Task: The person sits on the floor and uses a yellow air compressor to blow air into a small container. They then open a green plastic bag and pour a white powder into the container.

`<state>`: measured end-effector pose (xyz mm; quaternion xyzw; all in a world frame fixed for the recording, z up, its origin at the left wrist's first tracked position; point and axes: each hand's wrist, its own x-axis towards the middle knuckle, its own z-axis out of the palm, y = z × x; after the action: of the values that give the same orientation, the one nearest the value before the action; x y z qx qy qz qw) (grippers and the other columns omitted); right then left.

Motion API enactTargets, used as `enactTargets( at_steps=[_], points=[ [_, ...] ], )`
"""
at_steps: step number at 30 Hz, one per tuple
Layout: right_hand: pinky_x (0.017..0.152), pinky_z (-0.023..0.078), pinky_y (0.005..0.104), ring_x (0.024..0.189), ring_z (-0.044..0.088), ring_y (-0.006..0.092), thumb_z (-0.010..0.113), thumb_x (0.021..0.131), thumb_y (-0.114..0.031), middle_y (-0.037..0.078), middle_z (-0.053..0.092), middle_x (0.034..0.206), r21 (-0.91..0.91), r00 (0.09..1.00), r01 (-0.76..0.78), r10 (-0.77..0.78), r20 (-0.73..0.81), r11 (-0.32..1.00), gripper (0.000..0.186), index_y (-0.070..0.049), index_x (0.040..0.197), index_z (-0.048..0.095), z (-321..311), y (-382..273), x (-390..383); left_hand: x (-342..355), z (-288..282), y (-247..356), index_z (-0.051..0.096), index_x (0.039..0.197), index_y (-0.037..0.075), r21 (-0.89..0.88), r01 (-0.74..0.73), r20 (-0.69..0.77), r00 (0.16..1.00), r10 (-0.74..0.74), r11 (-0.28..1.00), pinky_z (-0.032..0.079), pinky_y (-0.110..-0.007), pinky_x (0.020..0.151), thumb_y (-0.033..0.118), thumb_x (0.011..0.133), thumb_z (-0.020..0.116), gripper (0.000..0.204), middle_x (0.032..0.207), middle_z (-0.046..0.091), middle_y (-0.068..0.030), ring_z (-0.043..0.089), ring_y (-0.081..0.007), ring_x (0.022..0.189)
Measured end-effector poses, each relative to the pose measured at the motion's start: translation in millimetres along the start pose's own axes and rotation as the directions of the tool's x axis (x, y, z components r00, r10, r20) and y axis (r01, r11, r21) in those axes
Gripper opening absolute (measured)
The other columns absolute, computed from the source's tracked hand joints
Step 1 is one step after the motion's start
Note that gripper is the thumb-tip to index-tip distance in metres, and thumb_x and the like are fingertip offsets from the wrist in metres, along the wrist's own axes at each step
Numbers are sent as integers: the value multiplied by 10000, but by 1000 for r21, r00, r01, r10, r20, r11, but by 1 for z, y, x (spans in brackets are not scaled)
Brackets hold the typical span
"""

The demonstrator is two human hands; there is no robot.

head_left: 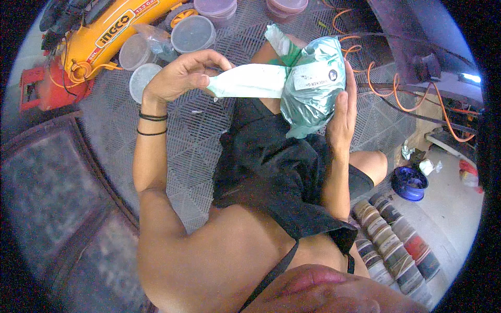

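A shiny pale-green plastic bag [313,107] with a printed white label is held up above my lap. My right hand [343,117] is closed along its right side, fingers partly hidden behind it. A long whitish strip [250,81] stretches from the bag toward the left. My left hand [182,77] pinches the strip's far-left end between thumb and fingers. More crumpled pale-green plastic [281,41] sticks out at the bag's far side. The strip looks taut and nearly level. What is inside the bag cannot be seen.
Grey grid matting [180,151] covers the floor. A yellow tank [120,34] and a round clear tub [193,34] stand at the far left. An orange coiled hose [396,101] hangs at the right. Near right are a blue bowl [409,183] and rows of lidded jars [389,242].
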<state>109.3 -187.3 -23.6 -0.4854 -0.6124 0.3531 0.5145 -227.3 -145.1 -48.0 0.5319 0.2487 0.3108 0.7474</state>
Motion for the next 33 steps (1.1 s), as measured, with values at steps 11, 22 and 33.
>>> enactTargets(
  at_steps=[11,22,33],
  points=[
    [1062,348,390,1241,462,298,862,650,-321,215,463,1340,-466,1000,3,8,21,885,1049,42,1444,281,5,-23,5,17,21,19,443,1335,-27,-181,-124,-79,991,112,976,538,-401,881,498,805,714,795,1167,621,-163,616,-269,1086],
    [1080,326,403,1262,437,294,834,657,-271,198,421,1384,-11,983,-177,177,44,984,1042,-2,1470,240,-5,-1,7,58,65,37,655,899,18,684,36,-82,996,27,729,446,-307,592,375,886,650,357,686,600,-101,581,-152,631],
    [1086,319,410,1272,426,292,839,631,-328,181,412,1395,126,978,-203,194,82,971,1091,-36,1485,226,-13,25,10,72,44,50,650,882,28,672,78,-5,995,-101,736,426,-248,602,283,896,668,256,700,592,4,536,-55,693]
  ],
)
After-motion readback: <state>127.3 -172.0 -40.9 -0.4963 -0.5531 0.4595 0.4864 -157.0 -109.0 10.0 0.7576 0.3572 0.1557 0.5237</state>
